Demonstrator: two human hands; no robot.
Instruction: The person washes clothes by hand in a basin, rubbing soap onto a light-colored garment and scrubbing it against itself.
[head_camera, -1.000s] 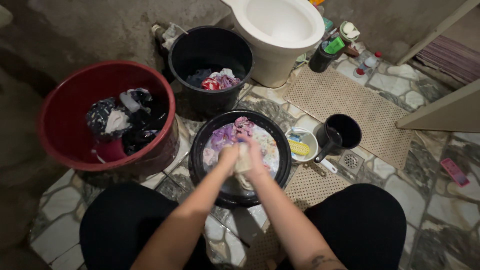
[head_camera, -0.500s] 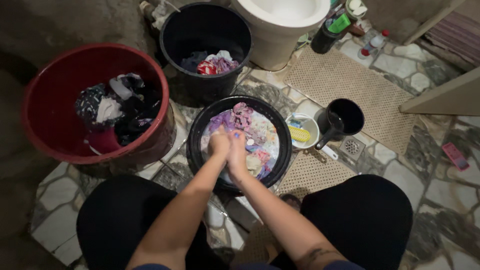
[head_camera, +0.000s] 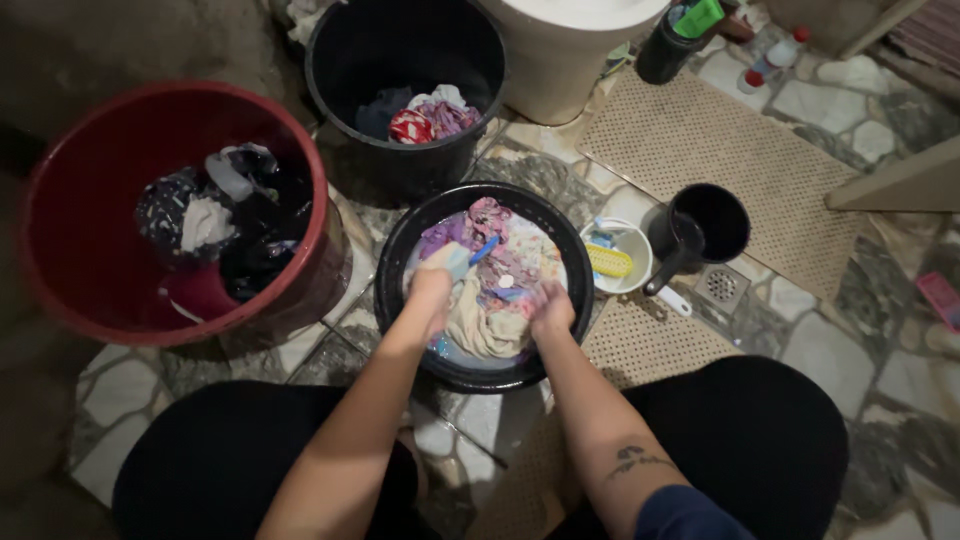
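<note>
Both hands work in a black basin (head_camera: 400, 300) of soapy water on the stone floor (head_camera: 830, 350) between the person's knees. The left hand (head_camera: 432, 287) has its grip closed around one end of a cream-coloured cloth (head_camera: 487, 325), and the right hand (head_camera: 552, 308) pinches the other end, so the cloth sags between them just above the other soaked, patterned laundry. A red tub (head_camera: 70, 260) of dark clothes stands to the left, a black bucket (head_camera: 330, 60) behind, and a white bowl (head_camera: 635, 270) with a yellow brush (head_camera: 607, 263) just beside the basin.
</note>
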